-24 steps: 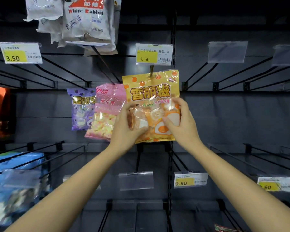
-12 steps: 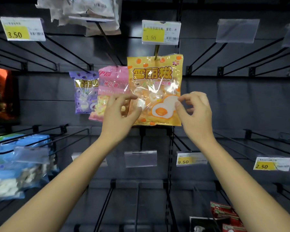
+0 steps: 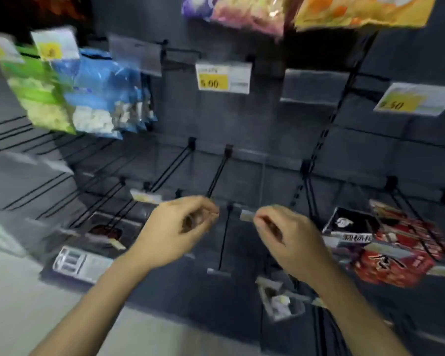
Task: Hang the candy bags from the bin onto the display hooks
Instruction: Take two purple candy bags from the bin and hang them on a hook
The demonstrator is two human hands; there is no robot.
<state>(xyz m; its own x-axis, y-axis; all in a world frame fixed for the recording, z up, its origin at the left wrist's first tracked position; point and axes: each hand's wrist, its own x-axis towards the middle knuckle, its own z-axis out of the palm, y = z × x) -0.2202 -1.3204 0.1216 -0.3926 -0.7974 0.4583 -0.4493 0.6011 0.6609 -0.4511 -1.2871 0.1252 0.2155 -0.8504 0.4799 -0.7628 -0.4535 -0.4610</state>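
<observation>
Candy bags: yellow bag (image 3: 365, 11), pink bag (image 3: 244, 14) and purple bag (image 3: 194, 5) hang at the top edge, well above both hands; only their lower parts show.
Bin: not in view.
Left hand (image 3: 175, 232): empty, fingers curled loosely, thumb near fingertips, nothing pinched.
Right hand (image 3: 290, 242): empty, fingers curled in; touches nothing I can make out, though motion blur makes contact hard to rule out.
Hand spacing: side by side, apart, low in front of bare hooks (image 3: 217, 173).
Other stock: green bag (image 3: 40, 98) and blue bag (image 3: 106, 98) hang on the left, red packs (image 3: 401, 247) on low hooks at right, price tag (image 3: 222, 77) in the middle.
Step in hand (judgement): fetching the next bag; hands empty, view tipped down.
How to do it well: take one bag by its top edge so the hang hole stays exposed, both hands at the upper corners.
Hook choice: match the product to its tag, line hole to hook tip before pushing back.
Risk: tearing the hole if forced off-axis.
</observation>
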